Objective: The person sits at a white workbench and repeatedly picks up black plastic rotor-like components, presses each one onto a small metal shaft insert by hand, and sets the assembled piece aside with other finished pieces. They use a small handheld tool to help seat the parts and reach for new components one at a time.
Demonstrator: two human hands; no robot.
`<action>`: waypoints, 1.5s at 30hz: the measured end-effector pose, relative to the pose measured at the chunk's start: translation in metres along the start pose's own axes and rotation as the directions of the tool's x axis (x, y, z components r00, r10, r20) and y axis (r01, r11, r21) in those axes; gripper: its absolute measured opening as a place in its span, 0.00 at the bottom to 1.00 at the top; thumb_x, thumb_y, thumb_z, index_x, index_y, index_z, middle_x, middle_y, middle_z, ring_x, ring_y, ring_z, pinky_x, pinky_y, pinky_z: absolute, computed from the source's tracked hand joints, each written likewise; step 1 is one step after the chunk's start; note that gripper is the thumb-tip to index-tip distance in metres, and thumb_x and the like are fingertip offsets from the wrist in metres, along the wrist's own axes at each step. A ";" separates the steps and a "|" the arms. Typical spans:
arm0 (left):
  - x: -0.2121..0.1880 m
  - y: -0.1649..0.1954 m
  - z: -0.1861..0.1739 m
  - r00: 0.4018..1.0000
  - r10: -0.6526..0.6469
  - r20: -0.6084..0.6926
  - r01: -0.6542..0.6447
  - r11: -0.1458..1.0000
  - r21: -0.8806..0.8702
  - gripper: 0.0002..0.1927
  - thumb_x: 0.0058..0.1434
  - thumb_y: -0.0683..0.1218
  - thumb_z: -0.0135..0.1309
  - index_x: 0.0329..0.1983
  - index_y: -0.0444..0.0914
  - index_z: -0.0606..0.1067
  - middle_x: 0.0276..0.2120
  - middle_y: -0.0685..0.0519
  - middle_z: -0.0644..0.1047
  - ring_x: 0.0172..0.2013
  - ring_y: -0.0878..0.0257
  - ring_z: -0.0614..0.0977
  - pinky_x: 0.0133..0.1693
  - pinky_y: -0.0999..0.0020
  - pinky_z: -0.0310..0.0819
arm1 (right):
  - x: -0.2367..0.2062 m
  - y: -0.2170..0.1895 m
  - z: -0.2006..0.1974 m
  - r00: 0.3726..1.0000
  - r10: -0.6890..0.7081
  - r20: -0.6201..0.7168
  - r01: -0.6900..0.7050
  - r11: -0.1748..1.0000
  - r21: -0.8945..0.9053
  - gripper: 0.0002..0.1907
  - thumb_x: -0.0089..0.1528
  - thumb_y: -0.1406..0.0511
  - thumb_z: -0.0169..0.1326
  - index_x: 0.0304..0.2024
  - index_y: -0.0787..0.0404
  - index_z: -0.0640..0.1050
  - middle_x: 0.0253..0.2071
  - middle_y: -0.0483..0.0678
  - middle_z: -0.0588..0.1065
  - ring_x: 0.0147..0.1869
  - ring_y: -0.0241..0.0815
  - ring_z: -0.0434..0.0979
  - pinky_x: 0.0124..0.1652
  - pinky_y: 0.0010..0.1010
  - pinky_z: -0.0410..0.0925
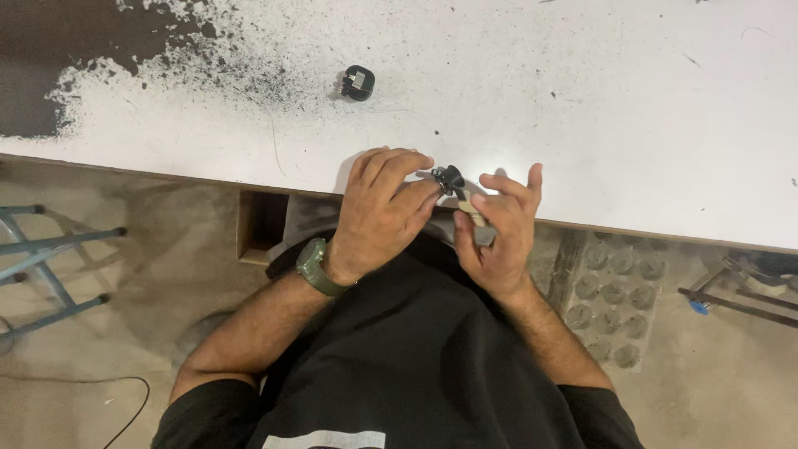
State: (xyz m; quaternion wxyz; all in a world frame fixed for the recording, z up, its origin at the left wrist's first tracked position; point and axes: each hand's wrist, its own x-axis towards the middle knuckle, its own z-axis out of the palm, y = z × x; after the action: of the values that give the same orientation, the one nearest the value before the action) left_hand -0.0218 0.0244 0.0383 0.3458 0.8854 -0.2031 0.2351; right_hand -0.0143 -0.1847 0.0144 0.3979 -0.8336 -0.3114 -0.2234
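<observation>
Fingers of the left hand [378,212] curl closed around a small black part [449,177] at the white tabletop [582,100] edge, while the right hand [497,229], palm up, pinches its pale stem [472,208], wrists angled inward.

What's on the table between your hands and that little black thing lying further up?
Nothing but bare white table, with a few dark specks, lies between the black part and the left hand and right hand, in the head view.
</observation>
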 end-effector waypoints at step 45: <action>-0.006 -0.005 -0.013 0.990 -0.124 0.065 0.131 0.984 -0.123 0.07 0.63 0.42 0.61 0.44 0.39 0.79 0.53 0.54 0.78 0.62 0.56 0.75 0.61 0.55 0.67 | 0.008 -0.011 0.008 0.995 0.004 0.097 -0.002 1.000 -0.020 0.19 0.62 0.80 0.59 0.51 0.59 0.71 0.48 0.53 0.78 0.61 0.50 0.79 0.76 0.55 0.52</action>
State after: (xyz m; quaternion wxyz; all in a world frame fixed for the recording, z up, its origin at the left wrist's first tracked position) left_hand -0.0276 0.0382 0.0406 0.4098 0.8792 -0.1703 0.1737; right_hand -0.0156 -0.1699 0.0202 0.3742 -0.8479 -0.3268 -0.1850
